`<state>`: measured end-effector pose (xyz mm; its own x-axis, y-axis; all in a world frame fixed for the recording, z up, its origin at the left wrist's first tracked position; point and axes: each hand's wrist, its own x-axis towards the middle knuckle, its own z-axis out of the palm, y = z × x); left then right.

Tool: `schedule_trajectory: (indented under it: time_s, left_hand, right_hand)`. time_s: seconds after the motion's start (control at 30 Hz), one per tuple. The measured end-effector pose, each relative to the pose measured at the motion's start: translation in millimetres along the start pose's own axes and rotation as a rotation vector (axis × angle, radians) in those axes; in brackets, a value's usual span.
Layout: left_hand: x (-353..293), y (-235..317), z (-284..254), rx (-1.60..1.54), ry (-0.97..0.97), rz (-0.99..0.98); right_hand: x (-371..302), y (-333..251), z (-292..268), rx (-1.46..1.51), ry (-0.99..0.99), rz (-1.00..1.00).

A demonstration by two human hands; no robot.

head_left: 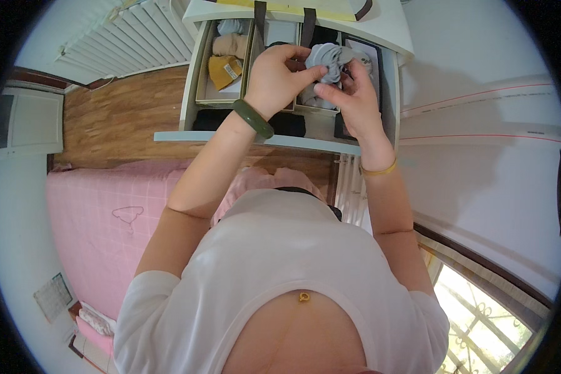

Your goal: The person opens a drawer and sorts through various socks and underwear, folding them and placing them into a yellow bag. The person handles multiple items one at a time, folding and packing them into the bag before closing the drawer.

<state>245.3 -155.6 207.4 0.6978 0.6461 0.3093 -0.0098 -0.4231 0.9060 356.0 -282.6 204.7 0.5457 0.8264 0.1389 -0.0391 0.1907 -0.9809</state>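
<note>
Over an open drawer, both my hands grip a bundle of rolled light grey socks (pixel 323 60). My left hand (pixel 279 78), with a green bangle at its wrist, has thumb and fingers closed on the bundle's left side. From the right, my right hand (pixel 354 100) pinches it; some of those fingers are hidden behind the fabric. Below the bundle, more pale grey fabric (pixel 318 98) lies in a divided compartment. The drawer (pixel 321 142) has a pale blue front edge and boxes inside.
In the drawer's left box (pixel 218 95) lie a mustard-yellow folded item (pixel 221 73) with a label and a beige roll (pixel 229 45). Black fabric (pixel 287 124) lies along the drawer front. A yellow bag (pixel 280 7) with dark straps rests on the white cabinet top (pixel 386 28). A pink-covered bed (pixel 106 218) stands at left.
</note>
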Motion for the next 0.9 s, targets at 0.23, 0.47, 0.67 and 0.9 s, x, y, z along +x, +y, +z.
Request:
schedule_trajectory:
  time_s: [0.23,0.47,0.67,0.9]
  left_hand:
    - [-1,-6,-9,0.197,0.012,0.106]
    - [2,-32,-13,-1.216,-0.292,-0.467]
    - [14,-45,-35,-1.635,-0.557,-0.556]
    - [11,-15,-49,-1.185,-0.384,-0.478]
  right_hand:
    - [9,9,15,-0.685,0.226,-0.393]
    - [19,12,1,0.318,0.198,0.230]
    - [20,8,1,1.015,0.199,0.354]
    - [11,-9,7,1.079,-0.107,0.474]
